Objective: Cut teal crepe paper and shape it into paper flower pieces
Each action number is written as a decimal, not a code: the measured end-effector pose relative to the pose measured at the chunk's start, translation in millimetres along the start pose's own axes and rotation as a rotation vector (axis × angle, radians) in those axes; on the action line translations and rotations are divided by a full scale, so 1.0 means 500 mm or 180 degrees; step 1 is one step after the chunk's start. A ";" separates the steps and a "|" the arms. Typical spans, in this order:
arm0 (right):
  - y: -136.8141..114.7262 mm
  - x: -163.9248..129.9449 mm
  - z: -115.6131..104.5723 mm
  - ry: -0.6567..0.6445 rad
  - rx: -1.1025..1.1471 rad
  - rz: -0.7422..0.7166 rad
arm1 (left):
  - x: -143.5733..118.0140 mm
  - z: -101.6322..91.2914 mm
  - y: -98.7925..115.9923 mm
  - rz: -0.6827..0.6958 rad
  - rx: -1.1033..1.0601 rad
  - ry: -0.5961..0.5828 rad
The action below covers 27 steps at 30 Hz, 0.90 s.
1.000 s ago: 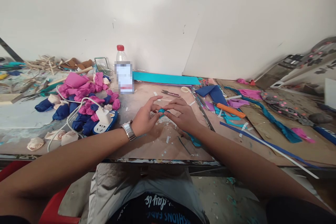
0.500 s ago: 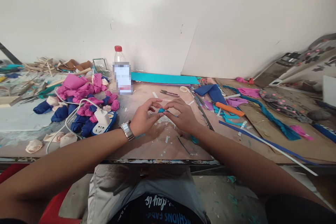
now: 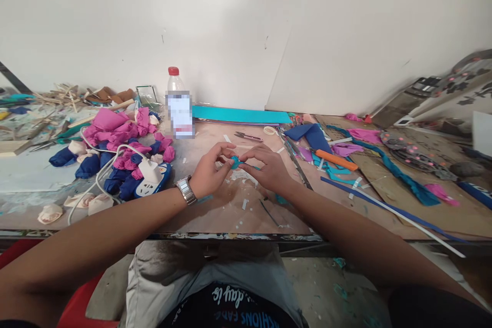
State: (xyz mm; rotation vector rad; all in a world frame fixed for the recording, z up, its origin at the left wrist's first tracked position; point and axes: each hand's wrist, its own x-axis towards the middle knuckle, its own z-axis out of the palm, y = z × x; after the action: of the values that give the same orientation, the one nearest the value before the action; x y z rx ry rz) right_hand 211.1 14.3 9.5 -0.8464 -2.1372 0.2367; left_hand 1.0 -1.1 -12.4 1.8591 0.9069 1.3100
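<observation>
Between my two hands is a small piece of teal fabric, bunched up and raised above the table. My left hand, with a metal watch on the wrist, pinches its left side between thumb and fingers. From the other side, the fingertips and thumb of my right hand grip its right edge. Part of the fabric is hidden behind the fingers. Beyond the hands lies a pair of thread snips, near a roll of tape.
To the left, pink, navy and cream fabric flowers are heaped around a power strip with a white cable. A bottle stands at the back beside teal fabric strips. An orange-handled cutter and fabric scraps lie at right.
The teal piece has shifted slightly left and shows more of itself between the fingers. My left fingers and thumb have changed position a little around it.
</observation>
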 end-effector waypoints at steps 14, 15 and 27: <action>-0.008 -0.001 0.000 0.0069 -0.0009 0.0135 | 0.002 -0.001 0.005 0.0087 0.0174 -0.0017; -0.008 -0.001 0.000 0.0065 -0.0012 0.0147 | 0.002 -0.001 0.005 0.0088 0.0195 -0.0028; -0.002 -0.003 0.002 -0.0032 0.0000 0.0117 | 0.002 -0.002 0.004 -0.0005 0.0151 -0.0014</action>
State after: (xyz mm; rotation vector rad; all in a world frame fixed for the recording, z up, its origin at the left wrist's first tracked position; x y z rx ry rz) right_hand 210.6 12.8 8.5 -0.8867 -2.1323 0.2605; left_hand 0.5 -1.4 -10.0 1.8964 0.9445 1.2933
